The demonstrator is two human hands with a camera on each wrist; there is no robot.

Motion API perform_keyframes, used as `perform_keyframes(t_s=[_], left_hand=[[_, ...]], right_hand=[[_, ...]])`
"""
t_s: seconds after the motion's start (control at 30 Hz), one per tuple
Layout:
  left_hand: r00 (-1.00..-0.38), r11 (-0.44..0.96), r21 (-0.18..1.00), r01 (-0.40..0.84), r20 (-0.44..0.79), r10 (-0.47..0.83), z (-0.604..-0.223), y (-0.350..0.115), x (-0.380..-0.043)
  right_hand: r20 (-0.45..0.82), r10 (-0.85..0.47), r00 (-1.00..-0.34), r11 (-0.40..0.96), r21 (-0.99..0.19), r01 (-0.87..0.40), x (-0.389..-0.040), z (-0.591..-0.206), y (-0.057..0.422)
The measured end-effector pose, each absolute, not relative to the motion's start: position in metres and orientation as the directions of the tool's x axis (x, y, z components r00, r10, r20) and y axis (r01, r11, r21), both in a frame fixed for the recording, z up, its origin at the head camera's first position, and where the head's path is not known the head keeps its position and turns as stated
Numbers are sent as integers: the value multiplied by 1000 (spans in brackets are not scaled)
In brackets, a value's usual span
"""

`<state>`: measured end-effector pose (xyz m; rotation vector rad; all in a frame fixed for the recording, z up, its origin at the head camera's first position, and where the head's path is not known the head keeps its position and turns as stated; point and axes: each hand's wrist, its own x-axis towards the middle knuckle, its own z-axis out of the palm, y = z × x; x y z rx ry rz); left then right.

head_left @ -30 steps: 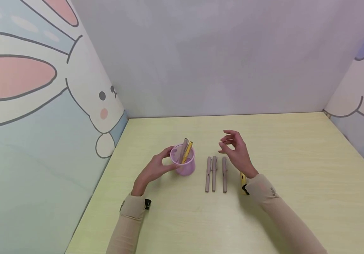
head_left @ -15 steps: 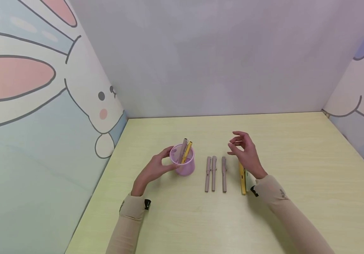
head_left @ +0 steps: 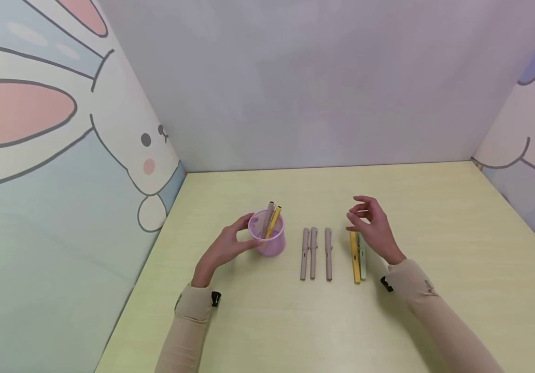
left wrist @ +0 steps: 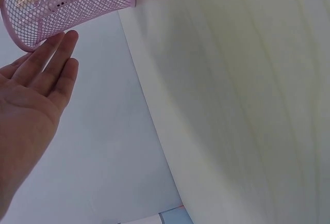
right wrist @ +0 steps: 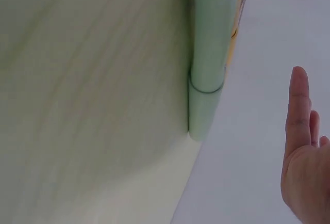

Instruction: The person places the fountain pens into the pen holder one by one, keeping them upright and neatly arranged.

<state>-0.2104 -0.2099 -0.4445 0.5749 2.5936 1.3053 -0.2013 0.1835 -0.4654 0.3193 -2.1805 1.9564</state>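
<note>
A purple mesh pen cup (head_left: 274,247) stands on the table, holding a mauve pen (head_left: 266,220) and a yellow pen (head_left: 274,221). My left hand (head_left: 223,254) holds it from the left, thumb on the near side and fingers round the far side. In the left wrist view, fingertips lie along the mesh cup (left wrist: 98,7). My right hand (head_left: 376,230), fingers loosely bent and holding nothing, hovers over the top ends of another yellow pen (head_left: 355,264) and a pale green pen (head_left: 363,261). The right wrist view shows the green pen (right wrist: 212,38) up close.
Three mauve pens (head_left: 313,254) lie roughly parallel between the cup and the yellow pen. The pale wooden table (head_left: 267,326) meets a grey back wall (head_left: 319,93). Side panels with cartoon rabbit drawings (head_left: 127,134) flank it.
My right hand has moved right and slightly towards me, from beside the mauve pens to over the yellow and green pens, uncovering more of both. The left hand stays at the cup.
</note>
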Motion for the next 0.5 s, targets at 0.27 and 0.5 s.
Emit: perform_keyframes(t_s=[0.27, 0.5], left_hand=[[-907, 534, 806, 256, 10, 421, -446, -210, -210], [-906, 533, 802, 268, 21, 424, -447, -211, -210]], right_hand=[[250, -30, -968, 142, -957, -252, -198, -468, 195], [219, -15, -976, 164, -962, -218, -196, -469, 205]])
